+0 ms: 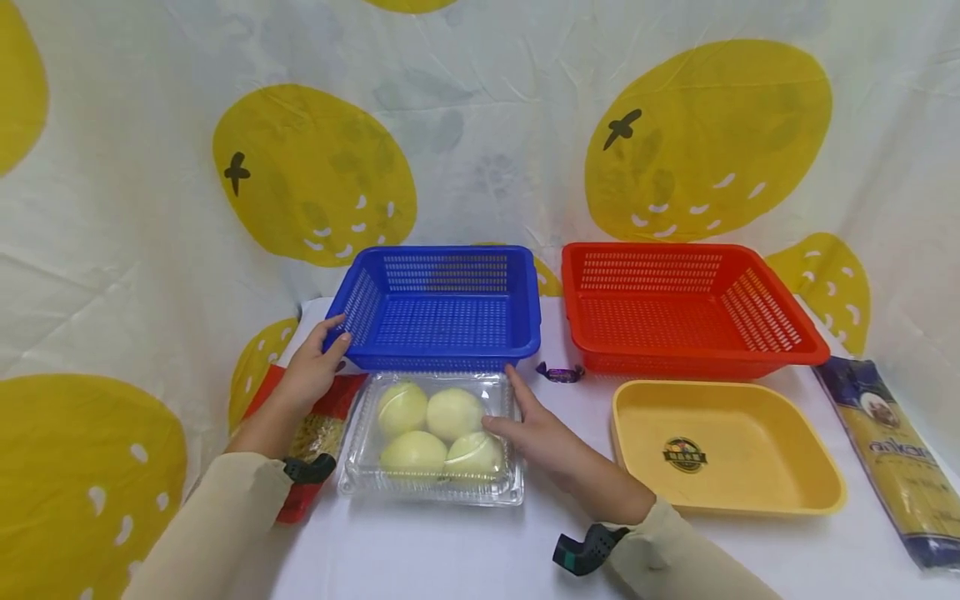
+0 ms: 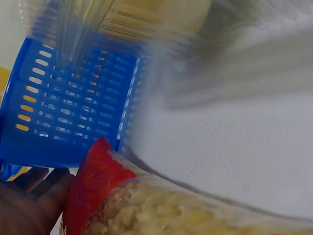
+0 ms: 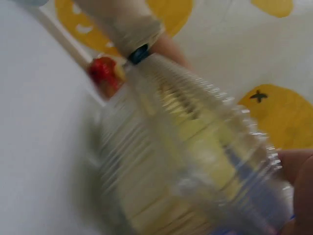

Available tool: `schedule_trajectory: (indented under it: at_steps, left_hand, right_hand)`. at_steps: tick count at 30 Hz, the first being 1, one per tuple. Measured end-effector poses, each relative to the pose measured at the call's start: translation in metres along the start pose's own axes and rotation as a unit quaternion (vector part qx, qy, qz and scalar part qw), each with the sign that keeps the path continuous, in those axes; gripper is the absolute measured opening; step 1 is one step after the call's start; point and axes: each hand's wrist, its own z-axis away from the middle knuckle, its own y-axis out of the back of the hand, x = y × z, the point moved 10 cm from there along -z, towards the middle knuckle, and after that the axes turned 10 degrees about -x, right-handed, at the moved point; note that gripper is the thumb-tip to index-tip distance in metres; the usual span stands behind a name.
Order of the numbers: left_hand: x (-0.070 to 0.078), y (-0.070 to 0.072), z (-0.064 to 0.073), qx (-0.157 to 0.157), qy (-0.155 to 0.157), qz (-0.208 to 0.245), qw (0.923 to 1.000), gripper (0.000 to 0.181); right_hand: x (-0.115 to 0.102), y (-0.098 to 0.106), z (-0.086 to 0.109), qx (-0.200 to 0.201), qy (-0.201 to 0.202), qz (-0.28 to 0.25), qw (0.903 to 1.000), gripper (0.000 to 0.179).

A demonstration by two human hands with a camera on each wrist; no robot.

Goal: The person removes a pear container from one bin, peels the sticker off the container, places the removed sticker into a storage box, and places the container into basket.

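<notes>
- Clear container [image 1: 431,437], one: lidded, four pale round fruits [image 1: 454,413] inside; on the table [image 1: 420,550], directly in front of the blue basket [image 1: 435,363].
- Blue basket: long axis left to right.
- Right hand [image 1: 543,429]: the nearer to the container, which lies immediately to its left; thumb and forefinger extended, parted wide at the right edge.
- Left hand [image 1: 311,367]: fingers extended, at the basket's near left corner; container to its right and nearer the person.
- Pasta bag [image 1: 318,433]: red-ended, beneath the left forearm.

Booth-like tabletop set-up, room type unclear: printed curtain [image 1: 495,108] (yellow fruit on white) surrounding white-covered table [image 1: 420,546].
</notes>
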Motion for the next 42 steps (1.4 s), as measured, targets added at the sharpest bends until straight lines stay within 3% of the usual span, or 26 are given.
schedule_trajectory:
  at_steps: [5, 19, 28, 32, 37, 42]
  left_hand:
    - [0.000, -0.001, -0.001, 0.008, -0.008, 0.009, 0.9999, 0.064]
    - [-0.002, -0.005, -0.004, -0.003, -0.006, 0.055, 0.9985, 0.064]
    - [-0.004, -0.004, -0.002, 0.024, 0.010, 0.057, 0.9981, 0.062]
    - [-0.004, -0.003, 0.002, 0.043, 0.033, 0.062, 0.9966, 0.062]
    - [-0.004, 0.000, 0.006, 0.070, 0.047, 0.107, 0.9907, 0.061]
    - [-0.007, -0.003, 0.005, 0.074, 0.059, 0.153, 0.9837, 0.059]
  right_hand:
    - [-0.008, -0.007, 0.007, -0.038, -0.026, -0.051, 0.9977, 0.097]
    - [-0.013, 0.010, 0.010, -0.012, -0.034, -0.086, 0.9957, 0.080]
    - [-0.048, 0.025, 0.022, -0.026, -0.018, -0.065, 0.9974, 0.078]
    - [-0.060, 0.034, 0.025, -0.024, -0.022, -0.057, 0.9979, 0.079]
    - [-0.074, 0.045, 0.023, -0.021, -0.024, -0.060, 0.9977, 0.078]
    - [-0.092, 0.059, 0.019, -0.018, -0.019, -0.066, 0.9975, 0.077]
